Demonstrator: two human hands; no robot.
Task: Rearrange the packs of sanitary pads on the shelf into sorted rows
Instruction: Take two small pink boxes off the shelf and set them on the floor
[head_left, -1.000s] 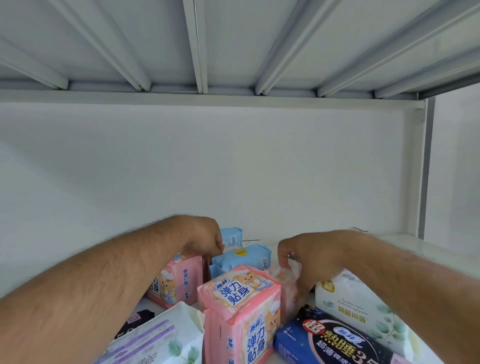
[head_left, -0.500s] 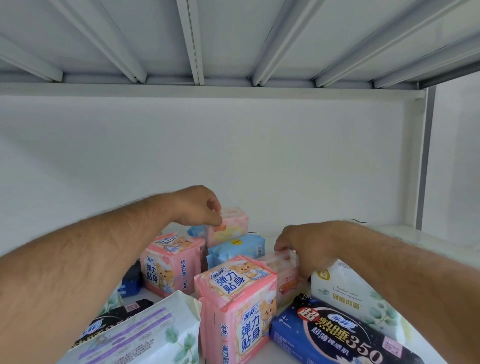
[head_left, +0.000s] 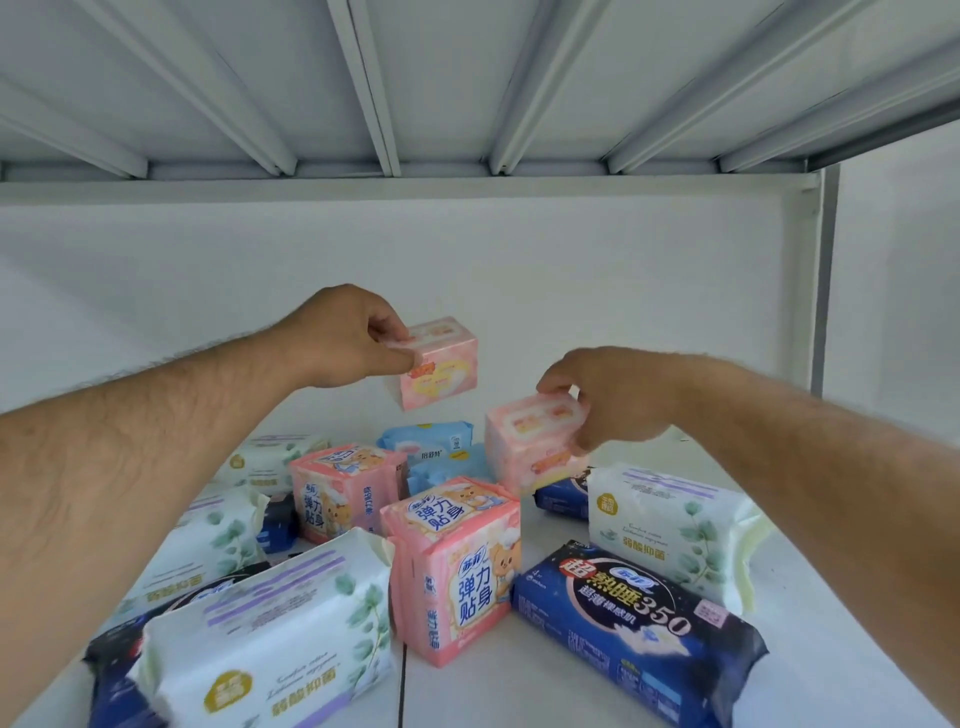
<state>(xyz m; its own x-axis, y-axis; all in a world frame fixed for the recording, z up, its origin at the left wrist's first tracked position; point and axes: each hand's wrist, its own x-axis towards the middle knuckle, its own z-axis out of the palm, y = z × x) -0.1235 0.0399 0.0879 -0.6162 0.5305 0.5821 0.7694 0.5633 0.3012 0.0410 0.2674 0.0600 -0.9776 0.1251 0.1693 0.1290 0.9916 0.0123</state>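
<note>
Packs of sanitary pads crowd the white shelf as we lift two of them clear. Our left hand pinches a small pale pink pack by its near top corner, holding it in the air above the blue packs at the back. Our right hand grips a second pale pink pack from above, fingers curled over its far end; whether its base touches anything below we cannot tell. Nearer us than that pack stand two upright pink bear-printed packs, blocky and glossy. To their right lies a dark navy pack, flat and crinkled, beside a soft white leaf-printed pack. More white and navy packs to the left are partly hidden behind our left forearm and cut off by the frame edge.
</note>
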